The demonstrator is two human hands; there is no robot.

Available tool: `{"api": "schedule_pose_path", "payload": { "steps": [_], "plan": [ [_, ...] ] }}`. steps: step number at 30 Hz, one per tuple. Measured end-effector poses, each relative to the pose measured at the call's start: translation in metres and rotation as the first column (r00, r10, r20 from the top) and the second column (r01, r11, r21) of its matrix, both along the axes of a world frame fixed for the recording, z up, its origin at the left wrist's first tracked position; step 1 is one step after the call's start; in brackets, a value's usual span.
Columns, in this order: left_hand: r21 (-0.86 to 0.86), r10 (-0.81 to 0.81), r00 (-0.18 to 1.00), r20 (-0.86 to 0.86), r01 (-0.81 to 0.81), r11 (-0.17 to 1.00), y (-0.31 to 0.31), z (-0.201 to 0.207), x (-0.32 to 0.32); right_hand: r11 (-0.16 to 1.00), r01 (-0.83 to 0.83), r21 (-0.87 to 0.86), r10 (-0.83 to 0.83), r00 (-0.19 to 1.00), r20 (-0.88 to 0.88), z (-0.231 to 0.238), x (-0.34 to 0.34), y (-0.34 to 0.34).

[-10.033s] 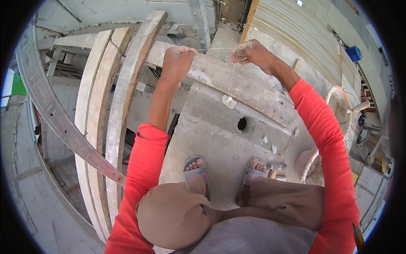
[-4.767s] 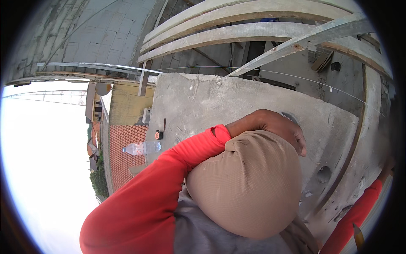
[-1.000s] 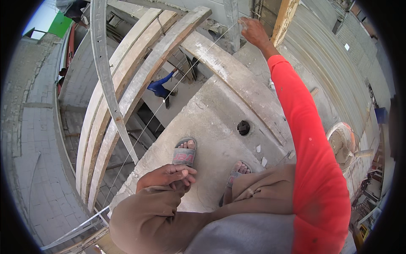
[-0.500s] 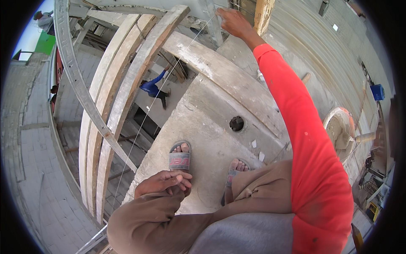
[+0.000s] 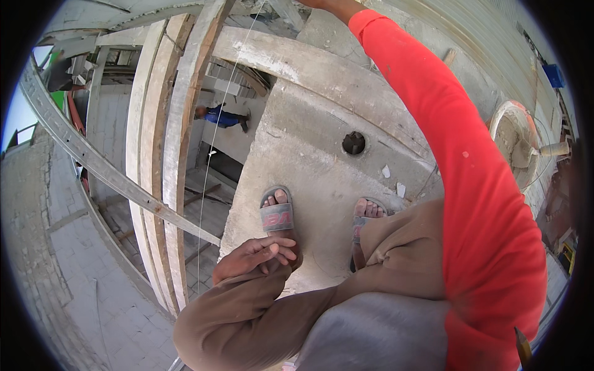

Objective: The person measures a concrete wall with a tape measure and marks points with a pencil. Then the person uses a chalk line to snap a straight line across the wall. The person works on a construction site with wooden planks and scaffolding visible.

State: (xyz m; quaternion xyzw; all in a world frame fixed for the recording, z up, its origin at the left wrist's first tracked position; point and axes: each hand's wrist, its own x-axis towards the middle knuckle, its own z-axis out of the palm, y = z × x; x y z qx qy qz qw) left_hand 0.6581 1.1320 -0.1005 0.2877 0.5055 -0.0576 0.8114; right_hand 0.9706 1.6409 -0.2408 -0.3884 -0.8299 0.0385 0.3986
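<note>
My left hand (image 5: 255, 256) rests on my bent left knee, its fingers loosely stretched out and holding nothing. At the top edge my right arm, in a red sleeve, reaches far forward. Only the wrist and back part of my right hand (image 5: 331, 5) show; its fingers are cut off by the frame. A thin white string (image 5: 212, 153) runs from the top edge, left of that hand, down past the slab's left side. Sandals are on my feet, which stand on a rough concrete slab (image 5: 309, 164) with a round hole (image 5: 353, 143) in it.
Left of the slab is a drop, crossed by wooden beams (image 5: 178, 136) and a perforated metal bar (image 5: 111, 167). A person (image 5: 224, 117) in blue is below; another (image 5: 60, 74) is at far left. A bucket (image 5: 500, 117) with a trowel (image 5: 552, 149) stands right. A pencil (image 5: 523, 347) shows lower right.
The view has shifted, so the slab and my left hand sit further right. My right hand, earlier seen at the string's upper end, is now mostly past the top edge. The person below has moved.
</note>
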Motion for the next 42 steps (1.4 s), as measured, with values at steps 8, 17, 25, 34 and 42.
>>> {"api": "schedule_pose_path", "payload": {
  "steps": [8,17,25,34,42],
  "plan": [
    [-0.044,-0.041,0.999,0.027,0.043,0.998,0.016,-0.006,0.001,0.999,-0.005,-0.046,0.002,0.997,-0.071,0.012,0.000,-0.008],
    [-0.031,-0.088,0.994,0.063,0.090,0.995,0.031,-0.017,-0.008,0.974,0.074,-0.214,-0.064,0.997,0.051,0.024,0.003,-0.025],
    [0.337,0.143,0.990,-0.013,-0.131,0.933,0.049,0.032,-0.051,0.982,0.152,-0.116,-0.156,0.987,-0.025,0.017,-0.003,-0.027],
    [0.880,0.280,0.949,-0.146,-0.005,0.475,0.056,0.209,-0.062,0.977,0.151,-0.147,-0.143,0.988,0.064,0.025,-0.003,-0.029],
    [0.839,-0.170,0.835,-0.524,0.540,0.067,0.054,0.194,-0.012,0.980,0.147,-0.132,-0.135,0.987,0.092,0.039,-0.005,-0.033]
  ]
}}
